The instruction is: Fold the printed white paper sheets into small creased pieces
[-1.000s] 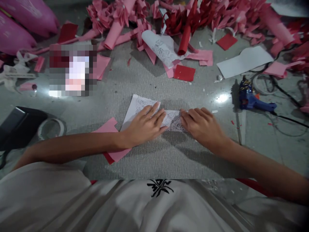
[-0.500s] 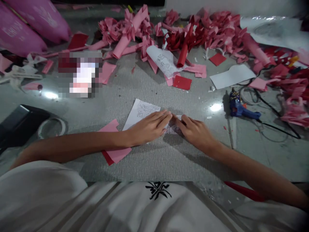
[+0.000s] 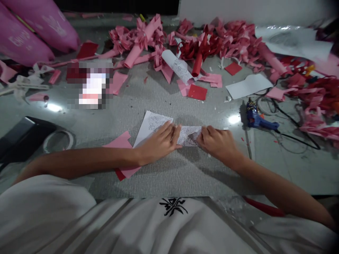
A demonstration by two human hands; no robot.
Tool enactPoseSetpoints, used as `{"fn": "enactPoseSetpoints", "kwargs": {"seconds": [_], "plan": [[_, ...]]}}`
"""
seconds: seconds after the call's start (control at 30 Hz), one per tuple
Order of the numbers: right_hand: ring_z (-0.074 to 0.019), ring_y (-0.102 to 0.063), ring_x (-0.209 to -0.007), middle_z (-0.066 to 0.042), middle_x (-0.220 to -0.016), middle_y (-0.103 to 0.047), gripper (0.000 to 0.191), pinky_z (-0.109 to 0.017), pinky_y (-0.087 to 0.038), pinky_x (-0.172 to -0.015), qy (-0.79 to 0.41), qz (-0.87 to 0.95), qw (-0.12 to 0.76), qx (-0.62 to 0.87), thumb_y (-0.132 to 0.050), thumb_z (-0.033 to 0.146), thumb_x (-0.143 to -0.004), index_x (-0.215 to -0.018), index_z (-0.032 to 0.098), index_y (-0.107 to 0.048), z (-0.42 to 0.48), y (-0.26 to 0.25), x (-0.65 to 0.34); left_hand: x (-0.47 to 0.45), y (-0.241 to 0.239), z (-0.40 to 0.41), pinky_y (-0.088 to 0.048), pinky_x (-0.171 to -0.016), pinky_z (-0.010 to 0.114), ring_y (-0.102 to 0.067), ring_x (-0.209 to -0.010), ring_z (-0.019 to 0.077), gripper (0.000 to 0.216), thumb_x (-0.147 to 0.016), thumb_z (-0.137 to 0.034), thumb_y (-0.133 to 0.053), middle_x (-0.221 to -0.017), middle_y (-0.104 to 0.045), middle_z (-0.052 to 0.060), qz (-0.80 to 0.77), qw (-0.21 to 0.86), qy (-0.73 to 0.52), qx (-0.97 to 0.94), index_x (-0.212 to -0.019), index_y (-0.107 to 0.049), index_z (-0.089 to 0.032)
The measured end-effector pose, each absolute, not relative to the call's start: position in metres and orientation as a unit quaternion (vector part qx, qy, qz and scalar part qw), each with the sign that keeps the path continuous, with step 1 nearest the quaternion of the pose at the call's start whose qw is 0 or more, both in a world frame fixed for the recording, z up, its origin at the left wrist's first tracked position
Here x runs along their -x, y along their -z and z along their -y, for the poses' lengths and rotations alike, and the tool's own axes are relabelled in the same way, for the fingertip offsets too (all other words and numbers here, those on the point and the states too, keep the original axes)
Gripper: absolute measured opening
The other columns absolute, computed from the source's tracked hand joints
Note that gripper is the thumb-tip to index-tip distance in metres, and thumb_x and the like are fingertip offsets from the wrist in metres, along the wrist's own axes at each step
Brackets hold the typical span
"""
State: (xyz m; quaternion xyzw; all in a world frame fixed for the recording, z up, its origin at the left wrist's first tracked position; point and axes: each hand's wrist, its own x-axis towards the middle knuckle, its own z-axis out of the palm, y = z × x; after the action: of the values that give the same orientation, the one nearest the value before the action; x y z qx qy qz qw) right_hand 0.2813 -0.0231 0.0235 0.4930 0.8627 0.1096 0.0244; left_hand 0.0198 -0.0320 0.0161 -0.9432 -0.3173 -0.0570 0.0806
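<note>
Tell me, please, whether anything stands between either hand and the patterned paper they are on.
Nothing visible does: the left hand rests on the patterned paper, and the right hand holds its right end. The nearby pink paper shows on either side of the left forearm, out of the way.

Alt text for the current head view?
A person's left hand rests flat on white patterned paper on a gray table, while the curled right hand touches the paper's right end. A blue glue gun lies to the right, and pink and red paper pieces are heaped along the far side.
</note>
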Motion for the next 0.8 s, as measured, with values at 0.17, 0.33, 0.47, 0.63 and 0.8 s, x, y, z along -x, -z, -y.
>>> {"fn": "enactPoseSetpoints", "kwargs": {"seconds": [0.17, 0.33, 0.47, 0.63, 0.8], "plan": [[-0.0189, -0.068, -0.072, -0.012, -0.101, -0.076, 0.043, -0.033, -0.039, -0.057, -0.108, -0.917, 0.003, -0.385, -0.046, 0.01, -0.101, -0.141, 0.011, -0.062, 0.018, -0.025, -0.28, -0.019, -0.009, 0.028, -0.046, -0.122, 0.051, -0.051, -0.151, 0.0375, 0.06, -0.112, -0.044, -0.049, -0.151, -0.059, 0.029, 0.305, 0.071, 0.087, 0.946, -0.154, -0.049, -0.001], [-0.0194, -0.07, -0.077, -0.014, -0.11, -0.073, 0.044, -0.033, -0.041, -0.059, -0.09, -0.929, 0.024, -0.358, -0.049, 0.008, -0.101, -0.143, 0.008, -0.059, 0.016, -0.026, -0.284, -0.021, -0.005, 0.022, -0.038, -0.129, 0.048, -0.048, -0.153, 0.0312, 0.053, -0.113, -0.038, -0.046, -0.159, -0.054, 0.02, 0.272, 0.055, 0.064, 0.959, -0.153, -0.053, -0.004], [-0.0199, -0.066, -0.072, -0.013, -0.1, -0.072, 0.026, -0.035, -0.033, -0.055, -0.105, -0.913, 0.015, -0.393, -0.05, 0.012, -0.102, -0.118, 0.008, -0.07, 0.017, -0.023, -0.287, -0.02, -0.006, 0.027, -0.038, -0.128, 0.051, -0.055, -0.148, 0.0335, 0.054, -0.113, -0.038, -0.045, -0.152, -0.06, 0.023, 0.276, 0.088, 0.06, 0.955, -0.149, -0.056, 0.0], [-0.0188, -0.062, -0.066, -0.011, -0.087, -0.071, 0.025, -0.034, -0.025, -0.056, -0.091, -0.893, 0.001, -0.441, -0.047, 0.017, -0.103, -0.096, 0.012, -0.071, 0.016, -0.02, -0.283, -0.019, -0.009, 0.028, -0.042, -0.124, 0.047, -0.062, -0.141, 0.0301, 0.045, -0.112, -0.037, -0.052, -0.144, -0.068, 0.02, 0.279, 0.106, 0.076, 0.951, -0.142, -0.064, -0.006], [-0.0185, -0.062, -0.063, -0.012, -0.087, -0.076, 0.031, -0.032, -0.029, -0.059, -0.04, -0.859, -0.052, -0.508, -0.043, 0.022, -0.104, -0.097, 0.013, -0.072, 0.006, -0.014, -0.286, -0.015, -0.009, 0.023, -0.049, -0.114, 0.047, -0.071, -0.125, 0.0285, 0.042, -0.111, -0.043, -0.052, -0.129, -0.076, 0.019, 0.284, 0.096, 0.12, 0.946, -0.127, -0.069, -0.008]]}}
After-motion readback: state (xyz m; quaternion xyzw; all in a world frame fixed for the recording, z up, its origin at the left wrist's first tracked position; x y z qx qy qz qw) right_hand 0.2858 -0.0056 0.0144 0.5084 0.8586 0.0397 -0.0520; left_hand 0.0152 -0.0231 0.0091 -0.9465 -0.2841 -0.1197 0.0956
